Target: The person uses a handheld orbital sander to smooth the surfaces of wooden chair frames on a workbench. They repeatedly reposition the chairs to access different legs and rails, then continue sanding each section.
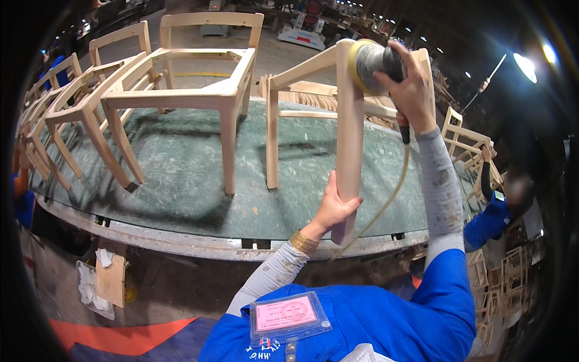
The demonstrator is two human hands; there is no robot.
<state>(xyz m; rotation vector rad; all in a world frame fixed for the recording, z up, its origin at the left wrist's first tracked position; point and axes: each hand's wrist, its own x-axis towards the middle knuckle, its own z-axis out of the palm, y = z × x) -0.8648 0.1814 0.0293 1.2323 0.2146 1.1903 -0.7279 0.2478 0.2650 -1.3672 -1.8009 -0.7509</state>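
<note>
An unpainted wooden chair frame (349, 145) stands on the green tabletop right in front of me, its nearest leg running toward the table's front edge. My left hand (338, 205) is wrapped round the lower part of that leg. Up at the leg's top, my right hand (413, 93) grips a round power sander (377, 67), grey-black with a yellowish rim. The sander's pad lies against the side of the wood near the seat corner. A thin hose (395, 192) trails down from the sander past the leg.
More bare chair frames (172, 93) line the green table (187, 163) on the left. A co-worker in blue (491, 217) handles a chair frame (467, 142) at the right. Below the table's left part sits a bin (93, 295) with white cloths. Wooden pieces (304, 99) are stacked behind.
</note>
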